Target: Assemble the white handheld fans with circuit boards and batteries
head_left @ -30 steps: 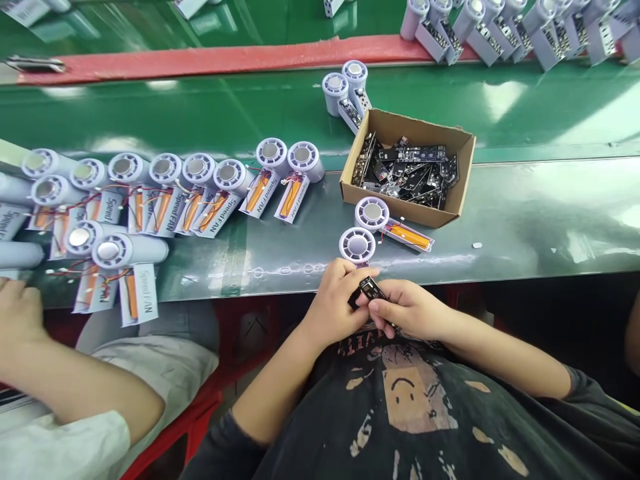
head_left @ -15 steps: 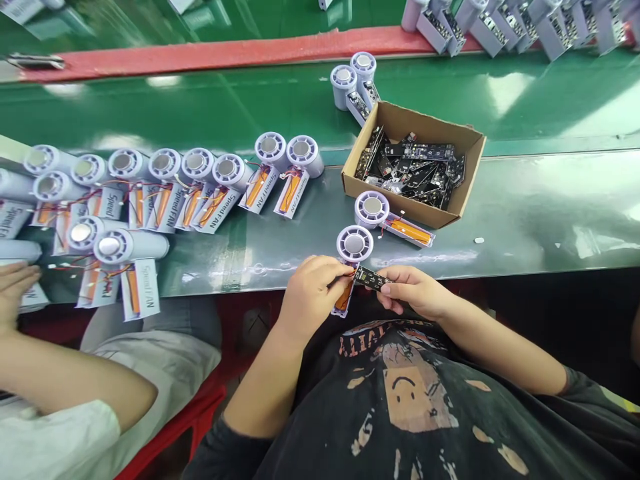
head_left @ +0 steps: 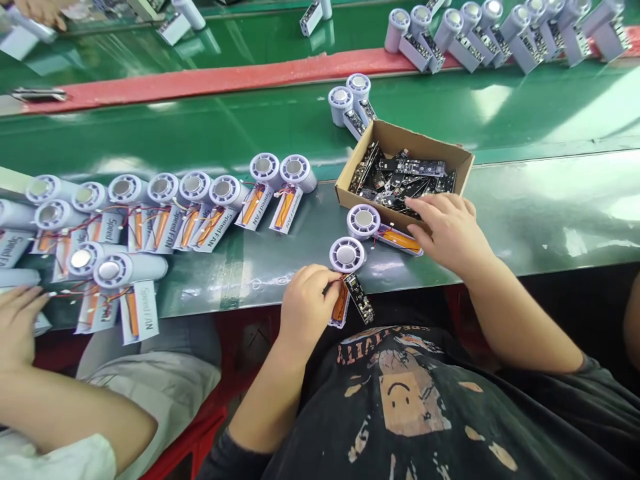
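Note:
At the table's front edge a lilac handheld fan has its handle opened, with an orange battery inside. My left hand is closed, thumb and finger pinching thin wires beside the fan's neck. From that spot a black circuit board hangs at a slant next to the handle. My right hand reaches over the near rim of a cardboard box, its fingers apart and holding nothing I can see. Black circuit boards fill the box. A second opened fan lies against the box, below my right fingers.
To the left, several fans with exposed batteries lie in rows. A co-worker's hand rests by the left table edge. Two fans stand behind the box. More fans line the red strip at the back.
My right hand has let go of the circuit board and moved up and right to the box. The board now hangs downward beside the fan handle. My left hand keeps its pinch.

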Demonstrator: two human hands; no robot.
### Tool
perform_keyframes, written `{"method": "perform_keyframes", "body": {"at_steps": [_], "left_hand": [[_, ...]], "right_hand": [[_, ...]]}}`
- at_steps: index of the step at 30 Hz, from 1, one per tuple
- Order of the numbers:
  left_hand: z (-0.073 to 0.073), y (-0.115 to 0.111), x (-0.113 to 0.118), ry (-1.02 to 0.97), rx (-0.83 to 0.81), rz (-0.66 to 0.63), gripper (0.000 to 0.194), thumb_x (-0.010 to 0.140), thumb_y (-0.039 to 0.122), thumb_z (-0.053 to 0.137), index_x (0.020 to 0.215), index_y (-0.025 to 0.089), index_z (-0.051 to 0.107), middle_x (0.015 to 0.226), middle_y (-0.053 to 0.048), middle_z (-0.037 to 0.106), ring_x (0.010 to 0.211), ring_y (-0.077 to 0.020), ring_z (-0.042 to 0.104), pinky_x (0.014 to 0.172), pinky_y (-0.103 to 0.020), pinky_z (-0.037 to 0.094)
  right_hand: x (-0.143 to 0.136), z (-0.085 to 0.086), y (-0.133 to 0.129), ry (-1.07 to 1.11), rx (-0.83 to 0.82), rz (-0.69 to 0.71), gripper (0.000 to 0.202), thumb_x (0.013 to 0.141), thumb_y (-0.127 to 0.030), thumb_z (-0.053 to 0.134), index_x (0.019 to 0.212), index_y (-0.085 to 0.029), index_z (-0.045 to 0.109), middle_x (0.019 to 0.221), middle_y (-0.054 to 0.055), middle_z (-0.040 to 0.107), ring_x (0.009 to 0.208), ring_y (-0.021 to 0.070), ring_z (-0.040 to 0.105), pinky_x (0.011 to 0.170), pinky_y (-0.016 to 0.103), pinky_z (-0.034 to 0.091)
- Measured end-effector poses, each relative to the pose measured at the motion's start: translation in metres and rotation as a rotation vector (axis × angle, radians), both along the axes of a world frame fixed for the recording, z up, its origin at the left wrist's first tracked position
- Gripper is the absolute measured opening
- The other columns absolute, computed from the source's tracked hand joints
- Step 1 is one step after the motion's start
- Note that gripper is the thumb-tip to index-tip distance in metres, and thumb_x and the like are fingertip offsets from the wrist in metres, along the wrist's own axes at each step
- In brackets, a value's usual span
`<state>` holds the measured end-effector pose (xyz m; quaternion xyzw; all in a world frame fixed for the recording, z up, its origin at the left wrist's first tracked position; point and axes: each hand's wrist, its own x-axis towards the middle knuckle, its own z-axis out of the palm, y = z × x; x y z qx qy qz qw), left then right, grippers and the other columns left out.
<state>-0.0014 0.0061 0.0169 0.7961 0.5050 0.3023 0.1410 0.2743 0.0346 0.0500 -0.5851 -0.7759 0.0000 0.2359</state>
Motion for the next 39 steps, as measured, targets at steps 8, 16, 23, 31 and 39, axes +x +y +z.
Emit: {"method": "perform_keyframes", "body": {"at_steps": [8,16,23,31,39], "left_hand": [[-0.004,0.002,-0.015,-0.06,0.132,0.096,0.013,0.087,0.013,0.059,0.082,0.019,0.069,0.081,-0.002,0.07,0.074,-0.0159,0.065,0.068,-0.028,0.051],[-0.009,0.003,-0.029,-0.121,0.154,0.171,0.013,0.084,0.009,0.061,0.085,0.019,0.07,0.081,-0.001,0.068,0.071,-0.0135,0.063,0.065,-0.027,0.05],[-0.017,-0.005,-0.037,-0.135,0.199,0.202,0.012,0.086,0.014,0.061,0.081,0.02,0.069,0.079,-0.002,0.07,0.075,-0.0157,0.066,0.069,-0.03,0.053],[-0.019,-0.008,-0.039,-0.161,0.235,0.211,0.012,0.085,0.012,0.063,0.081,0.02,0.07,0.08,-0.001,0.07,0.076,-0.0156,0.067,0.072,-0.029,0.053],[-0.017,-0.008,-0.036,-0.159,0.242,0.199,0.013,0.083,0.008,0.064,0.084,0.019,0.07,0.081,-0.001,0.069,0.076,-0.0145,0.067,0.072,-0.028,0.052]], "right_hand": [[0.042,-0.009,0.012,-0.138,-0.091,0.316,0.032,0.1,-0.032,0.043,0.102,-0.023,0.074,0.091,0.006,0.074,0.094,0.0243,0.057,0.088,0.041,0.04],[0.035,-0.009,0.007,-0.051,0.013,0.137,0.033,0.092,-0.029,0.058,0.125,-0.029,0.064,0.127,0.007,0.067,0.119,0.0294,0.053,0.102,0.05,0.035],[0.021,-0.018,0.005,-0.088,0.007,0.125,0.028,0.097,-0.024,0.047,0.106,-0.029,0.073,0.09,0.002,0.076,0.094,0.0223,0.061,0.104,0.048,0.031],[0.032,-0.011,0.018,-0.056,-0.019,0.295,0.023,0.097,-0.028,0.051,0.105,-0.029,0.072,0.1,0.001,0.076,0.104,0.0234,0.057,0.107,0.049,0.032],[-0.027,-0.024,-0.044,-0.057,0.126,0.324,0.034,0.092,-0.029,0.059,0.126,-0.026,0.061,0.112,0.006,0.069,0.101,0.0233,0.055,0.092,0.04,0.041]]}}
